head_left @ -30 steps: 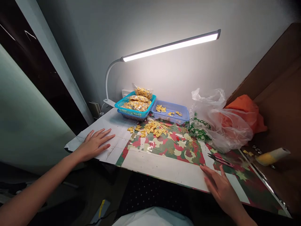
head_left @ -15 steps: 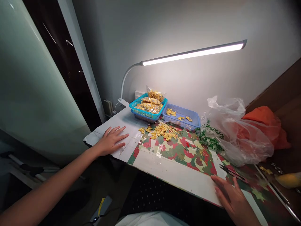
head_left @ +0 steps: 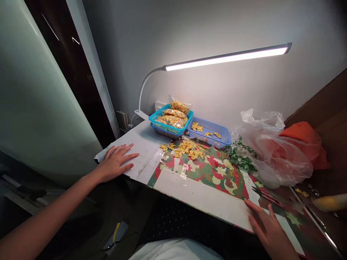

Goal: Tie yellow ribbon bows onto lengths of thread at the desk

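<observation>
My left hand lies with fingers spread on the white left end of the table, holding nothing. At the table's front right edge rests my right hand, fingers apart and nothing in them. Just beyond it are small dark-tipped snips. Between the hands, yellow bow-shaped pieces lie in a loose pile with thin golden sticks on the camouflage-patterned cover. Tiny golden bits are scattered to the right of the pile.
Behind the pile stand a turquoise basket of bagged yellow pieces and a blue-violet basket with several bows. A lit lamp arches above. Crumpled plastic bags and an orange cloth-like bundle sit at right.
My left hand has slid left along the table, fingers still spread. My right hand stays at the front edge. The view has shifted slightly.
</observation>
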The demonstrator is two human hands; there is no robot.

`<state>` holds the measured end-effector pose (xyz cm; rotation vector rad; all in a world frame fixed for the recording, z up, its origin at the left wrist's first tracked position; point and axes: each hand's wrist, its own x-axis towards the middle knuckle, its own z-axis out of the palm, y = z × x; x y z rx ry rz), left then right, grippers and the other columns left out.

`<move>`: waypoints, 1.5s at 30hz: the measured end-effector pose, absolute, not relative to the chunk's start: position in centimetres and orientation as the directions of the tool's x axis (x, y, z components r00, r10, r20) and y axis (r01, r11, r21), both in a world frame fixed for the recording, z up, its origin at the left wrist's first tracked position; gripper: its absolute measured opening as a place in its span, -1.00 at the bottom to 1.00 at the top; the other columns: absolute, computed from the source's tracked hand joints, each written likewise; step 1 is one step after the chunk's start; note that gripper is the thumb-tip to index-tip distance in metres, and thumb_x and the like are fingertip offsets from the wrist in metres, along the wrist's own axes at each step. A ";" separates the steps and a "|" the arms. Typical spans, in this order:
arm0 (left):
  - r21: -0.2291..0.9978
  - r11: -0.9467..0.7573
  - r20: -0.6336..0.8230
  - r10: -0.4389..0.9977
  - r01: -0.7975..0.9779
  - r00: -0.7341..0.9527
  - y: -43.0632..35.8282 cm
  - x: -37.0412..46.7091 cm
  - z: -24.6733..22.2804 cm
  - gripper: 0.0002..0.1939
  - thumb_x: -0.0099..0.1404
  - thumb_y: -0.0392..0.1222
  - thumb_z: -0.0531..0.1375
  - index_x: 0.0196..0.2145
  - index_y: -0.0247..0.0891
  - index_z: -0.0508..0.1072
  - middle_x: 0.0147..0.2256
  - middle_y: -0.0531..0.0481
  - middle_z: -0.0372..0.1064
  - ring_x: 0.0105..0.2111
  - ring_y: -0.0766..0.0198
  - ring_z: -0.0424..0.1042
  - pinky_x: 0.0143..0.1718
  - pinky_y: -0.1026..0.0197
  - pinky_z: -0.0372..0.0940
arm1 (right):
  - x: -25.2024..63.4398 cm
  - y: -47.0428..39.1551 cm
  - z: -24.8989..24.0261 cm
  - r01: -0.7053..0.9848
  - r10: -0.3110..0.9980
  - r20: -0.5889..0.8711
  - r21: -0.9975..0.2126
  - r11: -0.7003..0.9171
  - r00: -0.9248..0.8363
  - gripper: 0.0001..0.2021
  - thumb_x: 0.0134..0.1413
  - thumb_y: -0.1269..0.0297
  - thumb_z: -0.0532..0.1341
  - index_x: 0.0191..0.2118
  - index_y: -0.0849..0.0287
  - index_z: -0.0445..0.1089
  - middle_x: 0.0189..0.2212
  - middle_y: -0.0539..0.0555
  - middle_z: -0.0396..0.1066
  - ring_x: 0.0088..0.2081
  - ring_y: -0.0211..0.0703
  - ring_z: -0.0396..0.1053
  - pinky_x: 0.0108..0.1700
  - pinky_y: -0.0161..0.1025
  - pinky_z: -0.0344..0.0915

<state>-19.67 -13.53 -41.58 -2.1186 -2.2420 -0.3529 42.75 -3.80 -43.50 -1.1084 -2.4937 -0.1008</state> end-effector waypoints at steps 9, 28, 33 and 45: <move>0.329 -0.017 0.459 0.876 0.944 -0.144 -15.5 -20.3 -40.8 -0.52 0.36 0.13 0.00 0.04 -0.11 0.50 0.21 -0.10 0.30 0.19 0.01 0.25 0.24 -0.07 0.12 | 41.5 -3.9 -41.6 0.708 0.631 0.520 -0.069 0.703 -0.576 -0.63 0.35 0.08 0.01 0.16 0.08 0.25 0.06 0.16 0.45 0.05 0.11 0.45 0.32 0.32 -0.01; 0.506 0.077 0.657 0.610 0.859 -0.442 -14.8 -17.5 -42.9 -0.81 0.33 -0.15 0.10 -0.39 -0.26 0.43 -0.39 -0.02 0.46 -0.36 0.25 0.45 -0.24 0.24 0.34 | -2.1 -2.1 -33.5 0.521 0.497 -0.222 -0.065 0.851 -0.839 -0.77 0.13 0.29 0.28 -0.11 0.26 0.51 -0.10 0.22 0.49 -0.05 0.10 0.44 0.05 0.08 0.29; 0.465 0.030 0.725 0.560 0.885 -0.400 -14.6 -17.3 -43.2 -0.83 0.33 -0.20 0.11 -0.40 -0.27 0.42 -0.41 0.00 0.44 -0.38 0.27 0.43 -0.27 0.27 0.32 | -2.6 -3.0 -33.6 0.536 0.508 -0.277 -0.030 0.844 -0.815 -0.82 0.18 0.42 0.19 -0.17 0.28 0.53 -0.16 0.28 0.52 -0.11 0.09 0.48 0.05 0.09 0.24; 0.607 0.089 0.589 0.617 0.790 -0.522 -14.5 -16.7 -42.1 -0.76 0.25 -0.08 0.10 -0.42 -0.27 0.46 -0.39 -0.07 0.47 -0.35 0.18 0.45 -0.23 0.19 0.34 | -1.1 -1.6 -34.3 0.513 0.478 -0.197 -0.209 0.833 -0.856 -0.78 0.35 0.33 0.08 -0.12 0.27 0.45 -0.08 0.25 0.47 -0.07 -0.01 0.41 -0.05 -0.11 0.21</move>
